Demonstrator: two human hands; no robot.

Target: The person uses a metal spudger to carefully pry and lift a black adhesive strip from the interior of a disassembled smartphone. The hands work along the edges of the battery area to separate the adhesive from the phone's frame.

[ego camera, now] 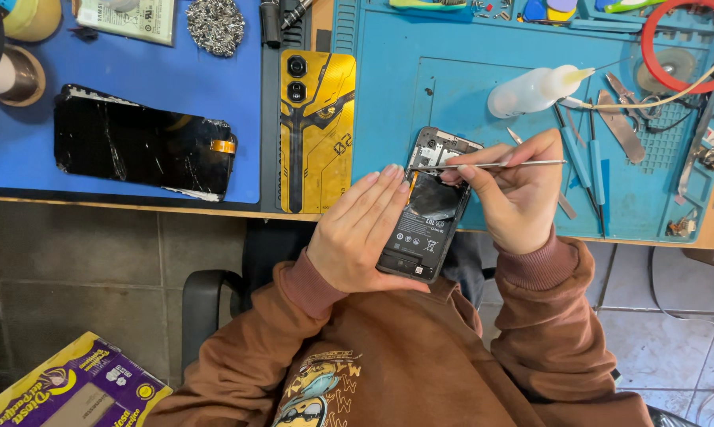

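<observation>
An opened phone (426,207) with its back off lies tilted across the near edge of the blue work mat (452,87), showing its black battery and circuit board. My left hand (361,233) grips the phone along its left side, fingertips near the top of the battery. My right hand (515,194) holds metal tweezers (491,165) level, with their tips at the upper left of the phone's inside, close to my left fingertips.
A yellow phone back cover (317,130) lies left of the mat. A cracked black screen (139,146) rests on a blue pad. A white squeeze bottle (535,89), blue tools (586,158), a red ring (689,47) and a metal wool ball (214,25) are nearby.
</observation>
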